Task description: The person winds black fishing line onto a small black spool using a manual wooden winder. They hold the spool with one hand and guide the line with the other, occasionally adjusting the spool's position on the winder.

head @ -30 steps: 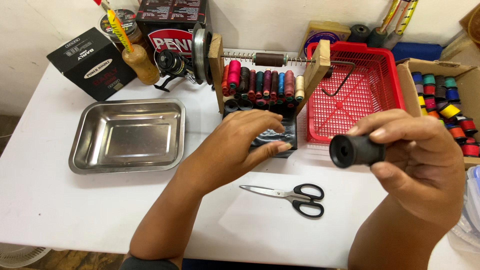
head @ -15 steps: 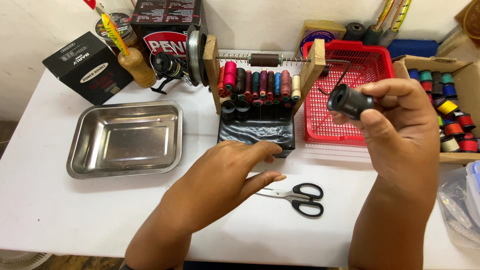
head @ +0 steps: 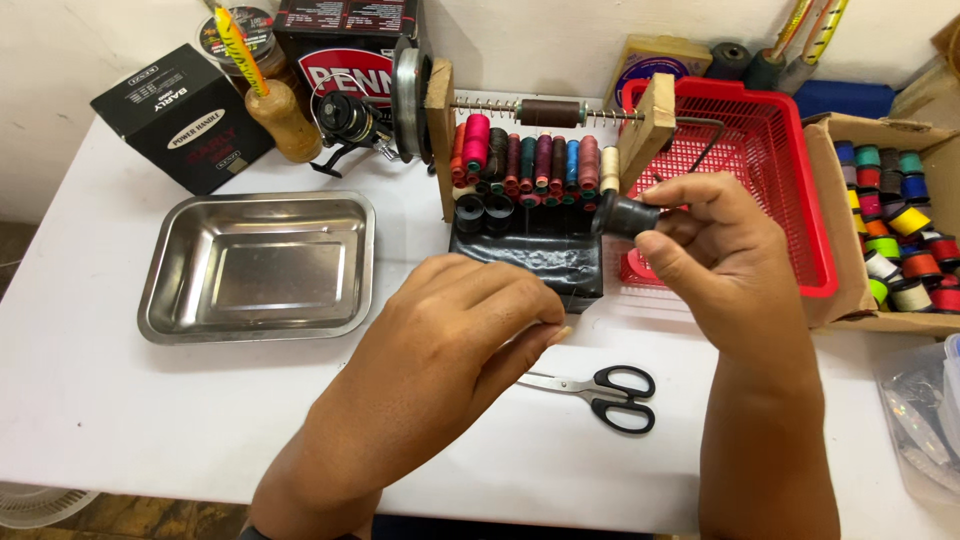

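Up front, right hand (head: 725, 255) pinches black spool (head: 628, 214) between thumb and fingertips, axis lying roughly level pointing left toward wooden rack (head: 645, 125); left hand (head: 460, 335), fingers curled together, hovers lower, near scissors (head: 600, 385).

A metal tray (head: 256, 266) lies on the table (head: 90, 400) at the left of the frame. Behind it, in the upper left, stand a box (head: 182, 117), a bottle (head: 283, 121) and a fishing reel (head: 347, 121). At top centre a wooden rack (head: 540, 135) carries a row of thread spools (head: 530, 163). A plastic basket (head: 790, 190) sits just right of the rack, and a cardboard box (head: 893, 225) filled with more spools sits at the right edge. Scissors (head: 598, 391) lie in front of the rack, lower centre. The left hand (head: 455, 345) is over the table just left of the scissors. The right hand (head: 715, 255) holds a spool (head: 625, 214) up before the rack's right post.
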